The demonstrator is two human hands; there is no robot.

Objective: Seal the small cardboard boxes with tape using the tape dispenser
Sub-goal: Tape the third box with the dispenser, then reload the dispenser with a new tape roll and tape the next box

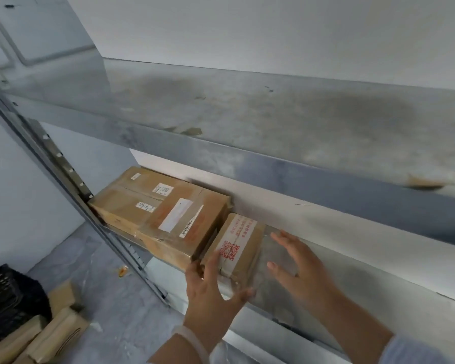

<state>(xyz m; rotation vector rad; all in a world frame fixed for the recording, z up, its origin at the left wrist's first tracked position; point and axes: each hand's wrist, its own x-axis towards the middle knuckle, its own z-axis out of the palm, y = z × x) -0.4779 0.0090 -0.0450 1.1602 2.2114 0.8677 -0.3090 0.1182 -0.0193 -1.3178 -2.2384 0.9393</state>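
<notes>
The left hand (213, 292), fingers spread, is touching the near end of the small brown red-printed cardboard box (237, 245). The right hand (297, 261) is hovering open just beside it. The box is sitting at the grey metal shelf's (392, 290) front edge, so clasping both sides evenly looks best.

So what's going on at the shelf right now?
A person has a hand on either side of a small box with red print. It sits on the lower shelf of a metal rack, beside larger boxes. The left hand rests on its near corner, fingers straight. The right hand is open just right of it. Neither hand holds a tool.
</notes>
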